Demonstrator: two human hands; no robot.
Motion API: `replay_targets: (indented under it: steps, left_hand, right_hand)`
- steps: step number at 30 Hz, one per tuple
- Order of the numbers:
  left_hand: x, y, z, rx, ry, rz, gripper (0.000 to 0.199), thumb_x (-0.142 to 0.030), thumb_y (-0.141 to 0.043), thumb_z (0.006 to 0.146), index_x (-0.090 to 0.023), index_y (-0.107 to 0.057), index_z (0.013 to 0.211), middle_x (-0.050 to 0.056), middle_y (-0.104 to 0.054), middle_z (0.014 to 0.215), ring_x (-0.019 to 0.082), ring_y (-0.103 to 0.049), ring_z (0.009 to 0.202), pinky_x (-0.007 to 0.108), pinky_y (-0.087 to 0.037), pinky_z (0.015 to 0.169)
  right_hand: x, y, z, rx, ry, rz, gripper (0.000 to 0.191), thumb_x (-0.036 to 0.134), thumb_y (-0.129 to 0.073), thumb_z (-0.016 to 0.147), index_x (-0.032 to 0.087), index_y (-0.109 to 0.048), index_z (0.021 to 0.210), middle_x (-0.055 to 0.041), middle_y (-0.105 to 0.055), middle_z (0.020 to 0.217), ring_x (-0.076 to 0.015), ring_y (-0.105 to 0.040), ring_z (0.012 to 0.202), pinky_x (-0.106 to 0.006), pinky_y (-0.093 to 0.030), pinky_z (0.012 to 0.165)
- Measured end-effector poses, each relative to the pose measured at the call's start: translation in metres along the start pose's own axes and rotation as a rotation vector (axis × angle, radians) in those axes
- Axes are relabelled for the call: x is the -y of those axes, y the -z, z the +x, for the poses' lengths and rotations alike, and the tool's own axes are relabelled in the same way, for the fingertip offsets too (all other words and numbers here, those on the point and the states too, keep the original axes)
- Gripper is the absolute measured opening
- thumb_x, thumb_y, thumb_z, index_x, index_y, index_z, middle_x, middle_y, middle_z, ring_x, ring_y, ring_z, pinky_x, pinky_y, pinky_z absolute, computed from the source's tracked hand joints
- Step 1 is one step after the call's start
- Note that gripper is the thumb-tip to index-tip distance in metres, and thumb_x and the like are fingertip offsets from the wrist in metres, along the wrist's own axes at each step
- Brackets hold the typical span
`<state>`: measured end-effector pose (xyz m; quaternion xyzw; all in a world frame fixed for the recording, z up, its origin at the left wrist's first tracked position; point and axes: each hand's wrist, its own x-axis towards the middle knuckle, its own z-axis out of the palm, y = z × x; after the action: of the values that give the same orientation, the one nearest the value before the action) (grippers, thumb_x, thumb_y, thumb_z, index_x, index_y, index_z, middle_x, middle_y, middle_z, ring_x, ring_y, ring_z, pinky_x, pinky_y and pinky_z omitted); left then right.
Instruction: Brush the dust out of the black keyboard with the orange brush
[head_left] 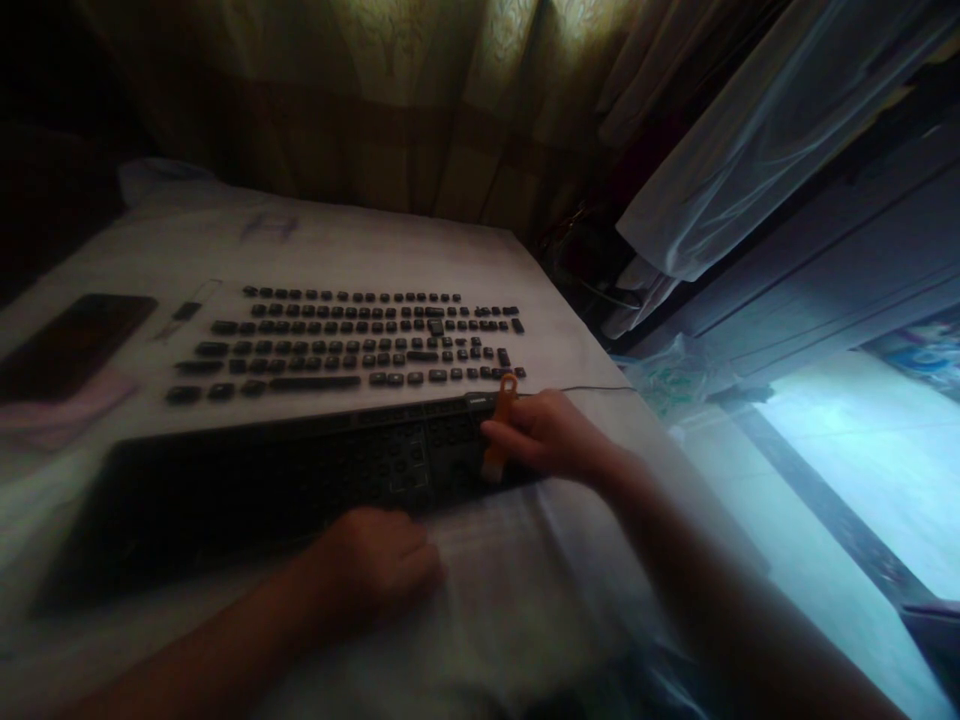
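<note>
A black keyboard base (300,470) with its keycaps off lies across the table. My right hand (544,432) grips an orange-handled brush (504,400), its lower end down on the keyboard's right part. Curled at the keyboard's front edge is my left hand (382,565), its fingers folded; whether it holds anything is hidden. Beyond the keyboard, the loose black keycaps (315,382) are laid out in several rows on the white cloth.
A dark phone (79,345) rests at the left on a pink cloth (82,405). Near it is a small dark item (187,311). A thin cable (592,388) runs right from the keyboard. Curtains (375,110) hang behind the table (360,235).
</note>
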<state>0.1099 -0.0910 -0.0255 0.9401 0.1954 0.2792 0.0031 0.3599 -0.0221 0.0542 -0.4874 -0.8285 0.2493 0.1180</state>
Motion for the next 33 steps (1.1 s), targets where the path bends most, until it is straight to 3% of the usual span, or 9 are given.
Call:
replay_targets:
  steps: [4, 8, 23, 28, 33]
  left_hand:
    - [0.001, -0.001, 0.000, 0.012, 0.004, 0.017, 0.037, -0.023, -0.043, 0.100, -0.021, -0.051, 0.064, -0.004, -0.053, 0.055, 0.012, -0.048, 0.047, 0.028, -0.033, 0.047]
    - [0.001, -0.001, 0.000, 0.019, 0.005, 0.022, 0.037, -0.023, -0.043, 0.100, -0.021, -0.053, 0.064, -0.004, -0.053, 0.055, 0.013, -0.049, 0.047, 0.029, -0.033, 0.047]
    - [0.002, -0.003, -0.001, 0.003, -0.010, -0.002, 0.037, -0.023, -0.041, 0.100, -0.021, -0.050, 0.064, -0.003, -0.053, 0.054, 0.013, -0.047, 0.046, 0.028, -0.032, 0.045]
    - [0.000, -0.002, -0.001, 0.027, 0.005, 0.000, 0.039, -0.024, -0.038, 0.101, -0.021, -0.051, 0.064, -0.004, -0.054, 0.055, 0.013, -0.049, 0.047, 0.027, -0.033, 0.047]
    - [0.000, 0.000, -0.001, 0.026, -0.003, 0.014, 0.035, -0.022, -0.043, 0.099, -0.021, -0.051, 0.065, -0.004, -0.054, 0.055, 0.013, -0.050, 0.046, 0.028, -0.033, 0.046]
  right_hand:
    - [0.010, -0.006, -0.003, -0.038, 0.016, -0.176, 0.040, 0.033, -0.050, 0.092, 0.019, -0.050, 0.055, 0.0042, -0.041, 0.048, -0.0085, -0.032, 0.044, -0.027, -0.019, 0.050]
    - [0.017, -0.007, -0.001, 0.020, -0.013, -0.216, 0.037, 0.029, -0.052, 0.091, 0.019, -0.051, 0.056, 0.0035, -0.044, 0.049, -0.0084, -0.033, 0.045, -0.028, -0.018, 0.052]
    - [0.006, 0.000, 0.003, 0.078, -0.146, 0.066, 0.034, 0.024, -0.052, 0.088, 0.019, -0.050, 0.055, 0.0040, -0.049, 0.048, -0.0086, -0.045, 0.044, -0.023, -0.029, 0.049]
    - [-0.007, -0.005, -0.006, 0.026, -0.181, 0.309, 0.035, 0.034, -0.050, 0.089, 0.019, -0.053, 0.057, 0.0024, -0.054, 0.050, -0.0093, -0.048, 0.044, -0.021, -0.033, 0.044]
    - [-0.011, -0.016, -0.010, -0.208, -0.099, 0.348, 0.040, 0.045, -0.051, 0.091, 0.018, -0.063, 0.064, -0.0021, -0.063, 0.058, -0.0118, -0.055, 0.050, -0.022, -0.038, 0.046]
